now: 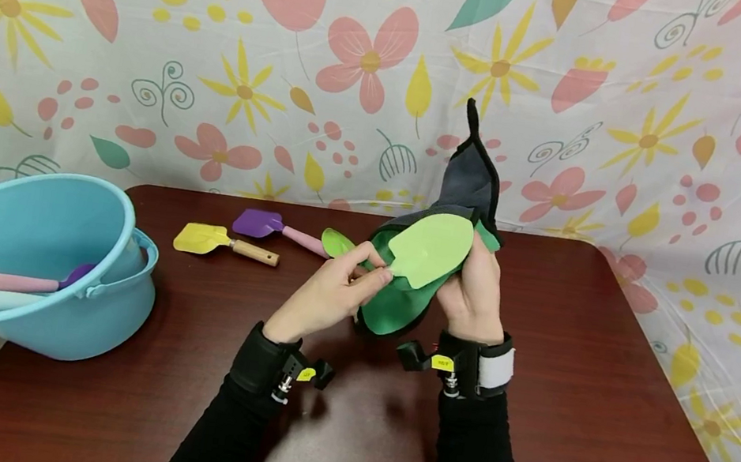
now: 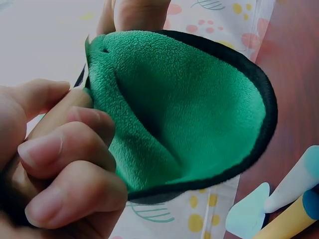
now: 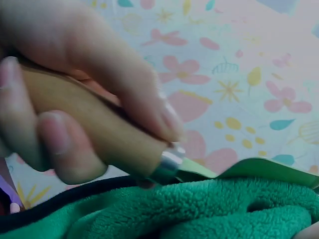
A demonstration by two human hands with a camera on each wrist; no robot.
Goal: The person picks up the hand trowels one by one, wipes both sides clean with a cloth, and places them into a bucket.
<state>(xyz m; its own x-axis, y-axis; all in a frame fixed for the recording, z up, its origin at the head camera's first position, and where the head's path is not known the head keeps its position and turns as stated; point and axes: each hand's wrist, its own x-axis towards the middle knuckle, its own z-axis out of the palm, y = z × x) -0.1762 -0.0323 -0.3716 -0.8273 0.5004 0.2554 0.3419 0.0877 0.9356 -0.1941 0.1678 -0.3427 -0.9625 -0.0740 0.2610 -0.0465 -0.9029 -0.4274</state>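
A light-green toy shovel point(image 1: 431, 248) with a wooden handle point(image 3: 99, 129) lies across a cloth point(image 1: 402, 308) that is green fleece inside, grey outside and edged in black. My left hand point(image 1: 332, 293) grips the handle just behind its metal collar; the left wrist view shows its fingers point(image 2: 65, 164) curled round the handle, next to the cloth point(image 2: 189, 109). My right hand point(image 1: 477, 287) holds the cloth from behind and cups it under the blade point(image 3: 259, 169). Both are lifted above the dark red table point(image 1: 565, 420).
At the left a tilted blue bucket point(image 1: 40, 325) holds a pink-handled and a pale-blue-handled tool. A yellow shovel point(image 1: 218, 240), a purple shovel point(image 1: 270, 226) and a green scoop point(image 1: 338, 242) lie behind my hands. More toy handles point(image 2: 294, 199) show low in the left wrist view.
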